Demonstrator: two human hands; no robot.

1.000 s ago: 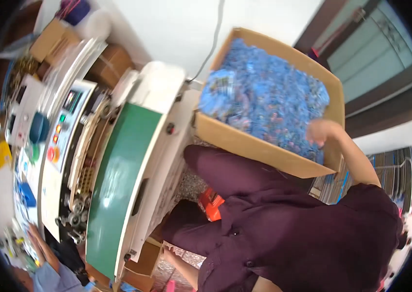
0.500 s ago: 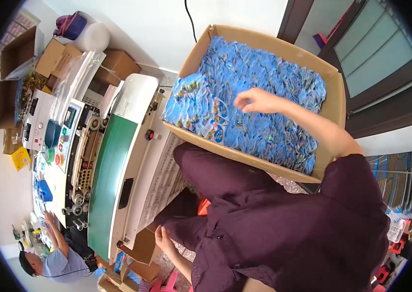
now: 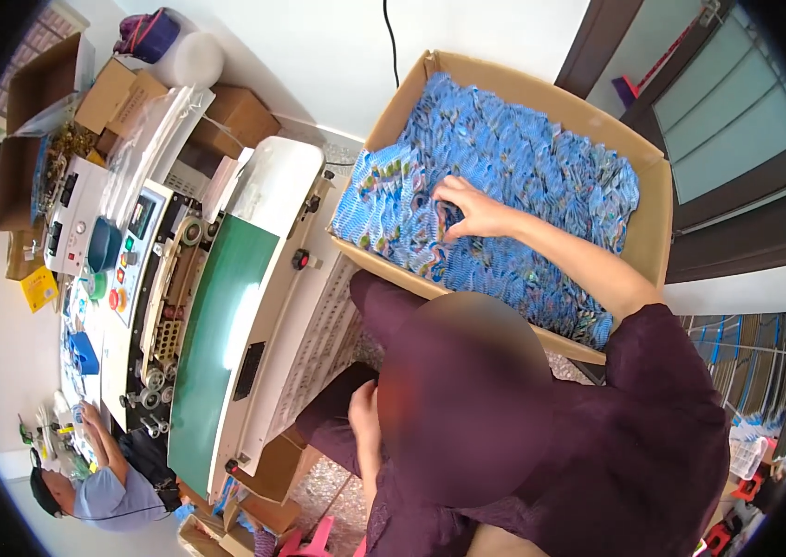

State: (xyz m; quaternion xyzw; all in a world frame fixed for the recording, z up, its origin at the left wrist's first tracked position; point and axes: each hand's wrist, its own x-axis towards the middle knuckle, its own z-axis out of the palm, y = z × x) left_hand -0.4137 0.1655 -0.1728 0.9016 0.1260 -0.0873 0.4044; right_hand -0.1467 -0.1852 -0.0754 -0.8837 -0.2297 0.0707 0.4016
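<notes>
Indoors, seen with right hand (image 3: 474, 211) spread at rippled blue material (image 3: 523, 139) in a cardboard box (image 3: 651, 209), with left hand (image 3: 367, 422) near a trouser leg (image 3: 332, 432), grip impossible to tell.

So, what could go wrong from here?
Two possible risks:
1. The person's right grip is bent among tightly packed blue patterned pieces, so it might catch or crease neighbouring ones.
2. Pieces at the left end of the cardboard box appear to sit near its edge, so some could slip over.
</notes>
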